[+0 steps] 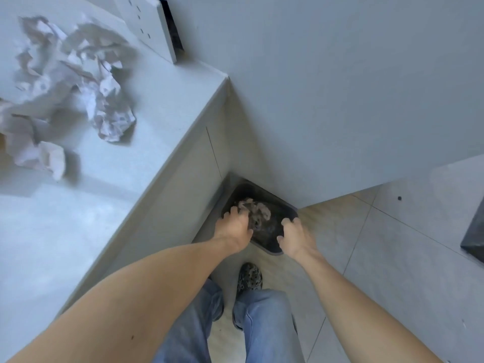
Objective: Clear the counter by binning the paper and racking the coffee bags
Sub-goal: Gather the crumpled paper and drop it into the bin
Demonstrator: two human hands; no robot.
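A black bin [264, 191] stands on the floor in the corner between the counter's side and the wall. Crumpled paper [258, 209] lies inside it. My left hand [233, 227] reaches into the bin, its fingers curled down into that paper. My right hand [294, 237] holds the bin's near right rim, fingers hooked over the edge. More crumpled white and brown paper [76, 82] is piled on the pale counter [131, 179] at the upper left. No coffee bags are in view.
A white perforated panel [154, 27] stands at the back of the counter. A dark object [474, 237] juts in at the right edge above the tiled floor [379, 258]. My shoe [250, 277] and jeans are just in front of the bin.
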